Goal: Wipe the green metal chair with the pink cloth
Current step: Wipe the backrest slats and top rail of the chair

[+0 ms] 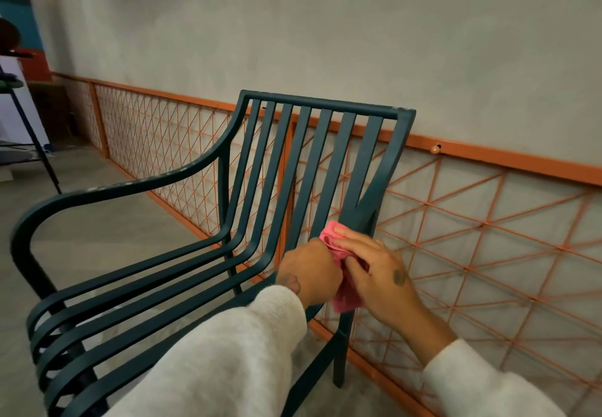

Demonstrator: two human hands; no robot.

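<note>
Sleeves [228,351] closest, left hand [309,273] and right hand [379,275] both clutch the cloth [346,301] against the chair [208,164] at its right slats [361,169], and that bunched wad could easily snag in a gap.

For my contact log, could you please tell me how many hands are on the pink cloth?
2: left hand grips the pink cloth's left side, right hand its right, at the chair back.

Dim, even indoor light with a bright glare top left, soft overall focus, and wide-angle bending at edges.
</note>
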